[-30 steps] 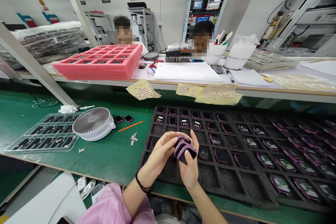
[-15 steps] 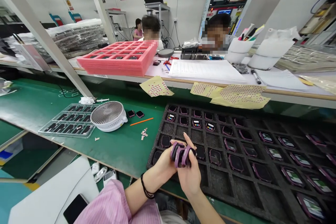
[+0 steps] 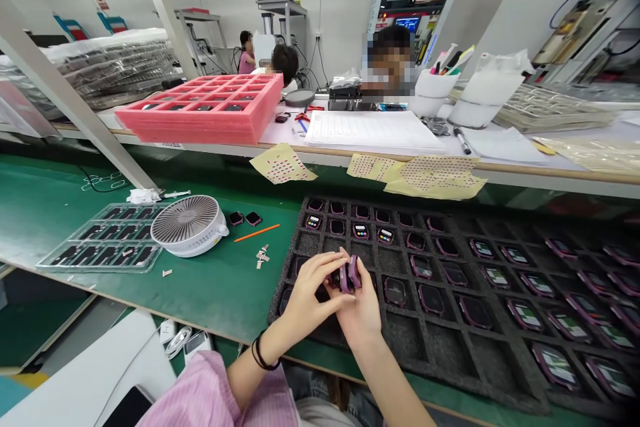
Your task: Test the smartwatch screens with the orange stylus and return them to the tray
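Observation:
Over the left part of a black foam tray [image 3: 450, 340], both hands are together around several purple-framed watches [image 3: 349, 275] stacked on edge. My left hand [image 3: 313, 293], with a black band at its wrist, curls over them from the left, its thumb along their lower side. My right hand [image 3: 361, 303] wraps them from the right and below. Fingers partly cover the watches, so their exact number is hidden. Many purple-framed watches lie in the tray's compartments, some with lit screens, such as a lit watch [image 3: 385, 235].
On the green bench [image 3: 210, 293] are a white fan [image 3: 190, 225], a clear tray of black parts [image 3: 105, 237], two small watches [image 3: 245, 218] and an orange stick [image 3: 257, 233]. A shelf above holds pink foam trays [image 3: 200, 113] and papers [image 3: 370, 131]. People sit beyond.
My left hand has moved from beside the watches to over them, covering more of the stack. The view has turned slightly right, shifting the scene left.

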The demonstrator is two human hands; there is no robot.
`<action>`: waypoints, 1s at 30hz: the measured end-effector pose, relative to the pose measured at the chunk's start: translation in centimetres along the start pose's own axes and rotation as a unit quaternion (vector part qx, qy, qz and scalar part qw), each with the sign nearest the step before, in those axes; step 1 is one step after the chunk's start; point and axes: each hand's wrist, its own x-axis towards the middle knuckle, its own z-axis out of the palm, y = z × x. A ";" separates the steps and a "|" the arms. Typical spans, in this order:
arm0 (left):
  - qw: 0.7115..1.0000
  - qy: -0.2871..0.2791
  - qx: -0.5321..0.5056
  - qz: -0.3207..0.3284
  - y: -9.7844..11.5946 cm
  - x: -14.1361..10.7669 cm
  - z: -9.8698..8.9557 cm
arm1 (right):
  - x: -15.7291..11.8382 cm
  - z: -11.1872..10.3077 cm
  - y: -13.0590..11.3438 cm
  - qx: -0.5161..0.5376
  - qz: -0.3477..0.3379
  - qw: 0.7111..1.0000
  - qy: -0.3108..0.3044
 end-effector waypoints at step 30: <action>0.871 -0.105 0.464 -0.125 -6.8 2.7 -14.9 | -0.6 -0.8 -0.5 -0.042 0.076 0.991 -0.105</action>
